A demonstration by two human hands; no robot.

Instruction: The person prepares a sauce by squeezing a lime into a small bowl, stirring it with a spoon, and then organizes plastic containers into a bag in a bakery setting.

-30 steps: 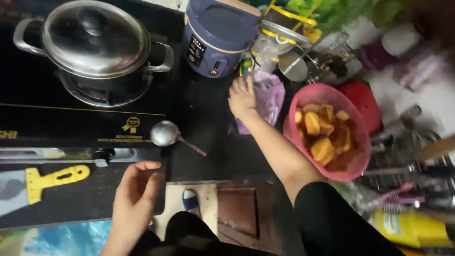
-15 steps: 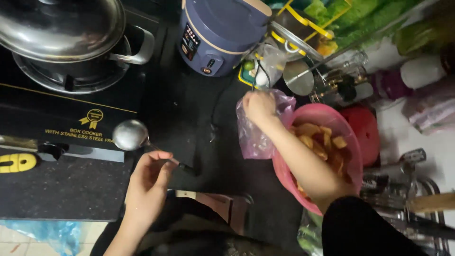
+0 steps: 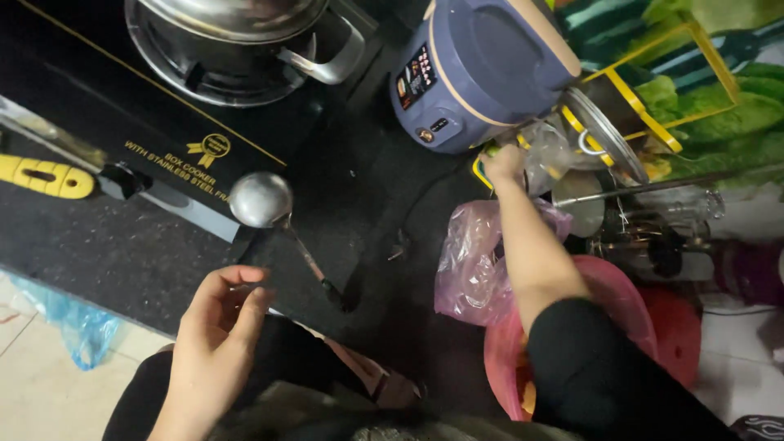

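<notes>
Steel, round-bowled and dull grey, the ladle (image 3: 265, 206) lay on the dark speckled surface (image 3: 98, 253) with its thin handle running toward me and ending in a black tip. My left hand (image 3: 214, 331) hovered just below it, fingers (image 3: 237, 314) loosely curled and half open, holding nothing and not touching the handle. My right hand (image 3: 503, 162) reached far across to the foot of the blue-grey rounded cooker (image 3: 482, 69); its fingers were bunched against something yellow and green there, and I could not tell whether they gripped it. A crumpled pink plastic bag (image 3: 469, 261), thin and glossy, sat just beside my right forearm. My black sleeve hid most of the pink plastic bowl (image 3: 629, 302), and only a sliver of orange showed inside. A shiny steel pot (image 3: 237, 37) with a looped handle stood on the black stove top (image 3: 163, 139), cut off by the top edge. A yellow-handled tool (image 3: 45, 175) was cut off at the left. The tangle of metal utensils (image 3: 637, 220) to the right was hard to make out.
</notes>
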